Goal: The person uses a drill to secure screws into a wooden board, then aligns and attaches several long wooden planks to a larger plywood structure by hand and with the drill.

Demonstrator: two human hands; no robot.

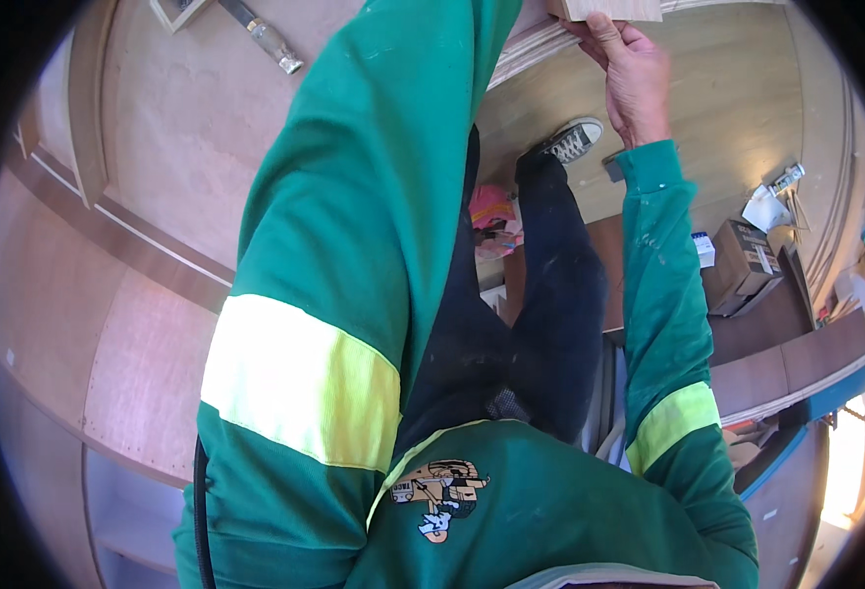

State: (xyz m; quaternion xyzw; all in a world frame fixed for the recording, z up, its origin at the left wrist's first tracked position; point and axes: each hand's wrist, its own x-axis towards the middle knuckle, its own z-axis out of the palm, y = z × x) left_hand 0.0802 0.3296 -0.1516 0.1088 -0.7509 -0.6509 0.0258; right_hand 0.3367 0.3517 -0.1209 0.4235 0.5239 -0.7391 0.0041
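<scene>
My right hand (634,74) reaches up to the top edge of the view, its fingers and thumb closed on a block of light wood (613,10). The upper part of that wood block is cut off by the picture's edge. My left arm, in a green sleeve (354,196) with a bright reflective band, stretches up past the top edge. The left hand lies outside the view, so what it touches is hidden.
Wooden panels (172,128) stand at the left, with a dark-shafted tool (266,39) on one. Below me, a pink bag (493,211) lies by my legs. To the right sit a cardboard box (744,270), a small white box (703,249) and a tube (787,179).
</scene>
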